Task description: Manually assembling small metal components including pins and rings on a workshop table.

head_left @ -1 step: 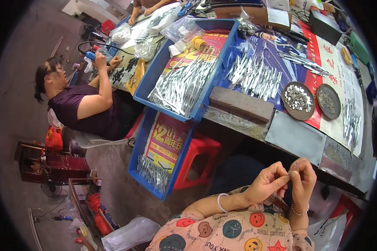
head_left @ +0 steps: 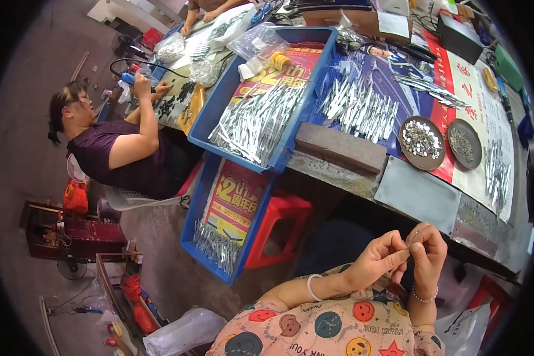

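My left hand (head_left: 378,256) and my right hand (head_left: 429,255) meet fingertip to fingertip in front of my chest, just off the near edge of the bench. Both are closed in a pinch. Whatever lies between the fingertips is too small and too covered to make out. Beyond them a bare metal plate (head_left: 418,193) lies at the bench edge. Two round brown dishes stand past it: one dish (head_left: 410,155) holds shiny small discs, the other dish (head_left: 473,163) holds finer metal bits. A bundle of thin metal strips (head_left: 497,178) lies at the right.
A blue tray (head_left: 321,62) with many silvery metal strips stands left of a dark metal block (head_left: 340,147). Further strips (head_left: 362,110) lie on the bench. Below are a lower blue tray (head_left: 188,237) and a red stool (head_left: 289,207). At left, a seated co-worker (head_left: 121,139) holds a blue tool.
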A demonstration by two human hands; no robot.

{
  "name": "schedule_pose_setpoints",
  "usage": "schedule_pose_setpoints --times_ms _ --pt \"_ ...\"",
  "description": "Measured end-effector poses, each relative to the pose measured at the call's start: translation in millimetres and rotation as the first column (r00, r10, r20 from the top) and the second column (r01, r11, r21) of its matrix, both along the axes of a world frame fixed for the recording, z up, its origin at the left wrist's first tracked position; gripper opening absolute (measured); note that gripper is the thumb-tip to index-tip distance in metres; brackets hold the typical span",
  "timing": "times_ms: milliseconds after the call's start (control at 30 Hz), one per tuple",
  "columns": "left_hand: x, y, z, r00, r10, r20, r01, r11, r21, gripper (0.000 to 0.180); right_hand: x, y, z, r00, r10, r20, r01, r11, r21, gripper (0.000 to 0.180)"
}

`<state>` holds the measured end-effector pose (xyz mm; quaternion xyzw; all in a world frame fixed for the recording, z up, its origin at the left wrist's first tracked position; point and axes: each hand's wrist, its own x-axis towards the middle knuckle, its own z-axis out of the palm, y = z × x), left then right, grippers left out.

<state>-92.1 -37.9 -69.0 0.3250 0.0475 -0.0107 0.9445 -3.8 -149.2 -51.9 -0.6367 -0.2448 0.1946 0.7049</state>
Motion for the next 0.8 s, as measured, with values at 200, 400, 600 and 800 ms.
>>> schedule_pose_setpoints --times_ms 200,400,600,800 --pt "-3 3 0 1.000 0.015 -0.015 -0.015 1.000 -0.008 0.008 -9 6 13 0.991 -0.090 0.104 0.098 0.992 -0.078 0.023" --pt "0 7 2 0.999 0.046 -0.018 -0.044 0.994 0.104 0.008 -10 4 19 0.966 -0.074 0.248 0.108 0.987 -0.123 0.016" --pt "-1 4 6 1.000 -0.004 -0.004 0.004 1.000 -0.005 0.009 -1 1 14 0.991 0.025 0.131 -0.022 0.999 -0.026 0.017" --pt "-5 3 7 1.000 -0.005 -0.003 0.005 0.992 0.124 0.010 -7 -4 15 0.969 0.011 0.245 0.026 0.989 -0.146 0.025"
